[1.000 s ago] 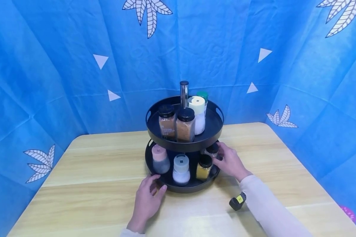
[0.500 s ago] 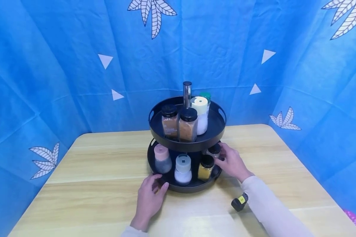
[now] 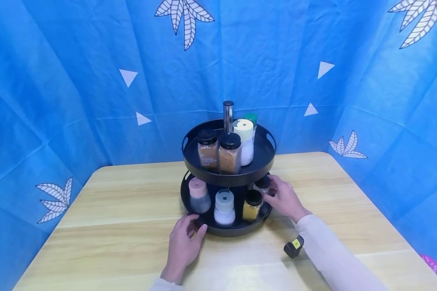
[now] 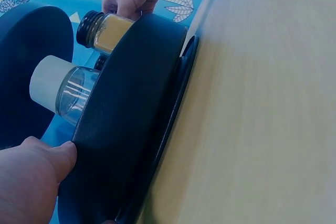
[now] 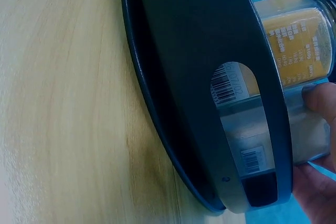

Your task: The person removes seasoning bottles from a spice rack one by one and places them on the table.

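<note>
A black two-tier turntable rack (image 3: 228,232) stands on the table with jars on both trays. My left hand (image 3: 183,244) grips the lower tray's front left rim, its thumb on the rim edge in the left wrist view. On the right, my right hand (image 3: 285,199) holds a black-lidded spice jar (image 5: 310,135) between thumb and fingers. This jar stands on the lower tray, partly under the upper one. Close beside it is a yellow spice jar (image 3: 251,211) with a black lid. A grey-capped shaker (image 3: 224,216) and a pink-capped shaker (image 3: 199,200) share that tray.
Two brown spice jars (image 3: 230,158), a white-capped shaker (image 3: 246,151) and a green-lidded jar (image 3: 251,118) stand on the upper tray around a metal post (image 3: 228,115). The wooden table (image 3: 124,226) meets a blue curtain (image 3: 167,89) at the back and sides.
The head view shifts slightly. Both hands keep their places at the rack, and the jars stay where they were.
</note>
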A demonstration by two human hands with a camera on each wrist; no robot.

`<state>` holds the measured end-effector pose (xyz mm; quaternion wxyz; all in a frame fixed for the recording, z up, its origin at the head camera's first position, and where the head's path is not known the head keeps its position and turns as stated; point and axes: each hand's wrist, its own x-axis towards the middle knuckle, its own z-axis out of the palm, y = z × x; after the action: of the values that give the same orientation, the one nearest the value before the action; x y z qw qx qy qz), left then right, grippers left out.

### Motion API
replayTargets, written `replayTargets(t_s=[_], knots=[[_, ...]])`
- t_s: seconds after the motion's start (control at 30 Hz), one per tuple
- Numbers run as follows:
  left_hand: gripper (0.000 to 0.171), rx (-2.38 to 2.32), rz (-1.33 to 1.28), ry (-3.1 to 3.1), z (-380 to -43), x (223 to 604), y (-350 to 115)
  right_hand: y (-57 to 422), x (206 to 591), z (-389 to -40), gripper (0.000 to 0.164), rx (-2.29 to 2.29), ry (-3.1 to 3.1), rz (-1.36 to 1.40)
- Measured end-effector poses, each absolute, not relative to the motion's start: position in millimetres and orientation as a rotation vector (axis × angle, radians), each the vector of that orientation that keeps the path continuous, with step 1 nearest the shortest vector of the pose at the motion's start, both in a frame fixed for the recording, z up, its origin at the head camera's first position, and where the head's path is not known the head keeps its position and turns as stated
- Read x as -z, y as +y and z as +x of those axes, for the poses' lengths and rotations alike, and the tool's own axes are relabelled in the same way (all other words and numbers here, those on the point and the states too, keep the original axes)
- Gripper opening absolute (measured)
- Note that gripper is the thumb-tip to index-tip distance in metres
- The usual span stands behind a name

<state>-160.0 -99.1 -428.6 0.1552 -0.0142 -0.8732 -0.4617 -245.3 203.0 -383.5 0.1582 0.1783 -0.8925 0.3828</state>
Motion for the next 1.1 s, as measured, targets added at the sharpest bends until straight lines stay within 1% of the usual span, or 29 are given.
replayTargets(t_s=[1.1], knots=[[0.031,1.259,-0.099,-2.474,-158.7,427.5,-102.2,202.9,373.7,-241.9,0.047,-1.092,-2.572,0.452]])
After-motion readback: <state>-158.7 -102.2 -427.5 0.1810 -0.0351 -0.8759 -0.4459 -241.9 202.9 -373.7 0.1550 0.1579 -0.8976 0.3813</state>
